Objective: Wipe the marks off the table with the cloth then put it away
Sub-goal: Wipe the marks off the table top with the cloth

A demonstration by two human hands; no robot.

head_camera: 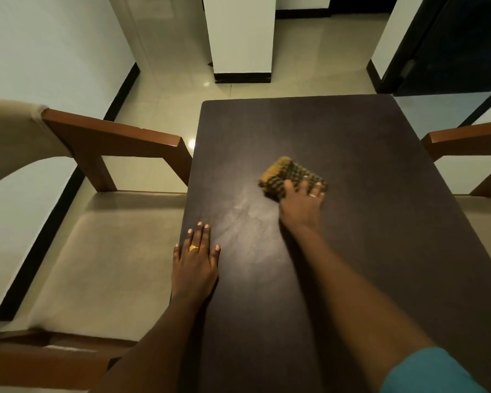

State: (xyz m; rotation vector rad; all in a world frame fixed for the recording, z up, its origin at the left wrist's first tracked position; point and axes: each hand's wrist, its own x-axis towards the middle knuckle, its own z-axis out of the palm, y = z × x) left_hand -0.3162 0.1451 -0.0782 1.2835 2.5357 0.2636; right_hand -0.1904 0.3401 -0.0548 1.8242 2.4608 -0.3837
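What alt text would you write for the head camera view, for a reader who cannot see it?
A person's right hand presses a folded yellow-and-dark checked cloth onto a dark brown table, beside pale smudged marks. The left hand lies flat near the table's left edge; wooden-armed chairs stand on both sides.

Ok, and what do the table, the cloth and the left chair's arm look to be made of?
Table: likely wood or laminate, dark brown, matte, faint grain showing. Cloth: woven fabric, yellow-and-dark check, soft folds. Chair arm: reddish-brown wood, seemingly varnished, with a slight sheen along its edge.
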